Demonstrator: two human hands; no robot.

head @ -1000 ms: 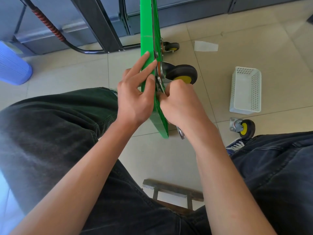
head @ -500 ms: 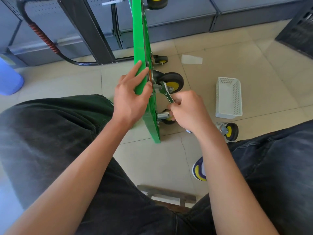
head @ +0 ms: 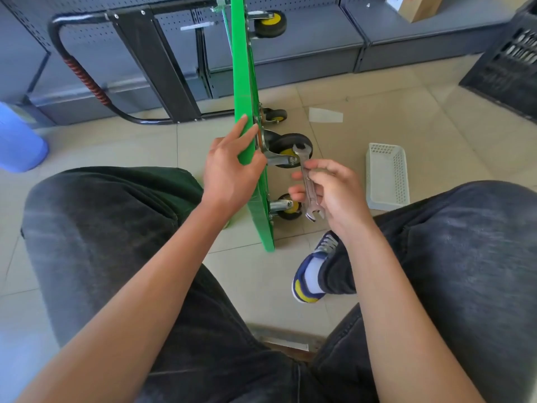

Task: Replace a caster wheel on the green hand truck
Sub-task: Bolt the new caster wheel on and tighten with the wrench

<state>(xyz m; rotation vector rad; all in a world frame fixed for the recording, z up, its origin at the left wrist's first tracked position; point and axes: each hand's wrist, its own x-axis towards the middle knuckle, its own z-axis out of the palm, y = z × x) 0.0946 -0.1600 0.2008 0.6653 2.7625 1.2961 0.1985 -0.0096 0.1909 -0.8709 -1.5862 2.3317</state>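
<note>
1. Head view: left hand (head: 229,167) lies flat, fingers straight, steadying the upright green cart (head: 252,158).
2. Right hand (head: 334,190) grips a stiff steel wrench (head: 308,184) mid-shaft beside the wheel (head: 293,151).
3. Cart looks rigid, tippy; brace its edge.

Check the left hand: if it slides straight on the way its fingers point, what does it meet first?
The left hand lies on the green deck with straight fingers pointing up and away along it. Going on, it would probably just slide along the deck; nothing shows in the way on that face. Depth is unclear further up.
</note>
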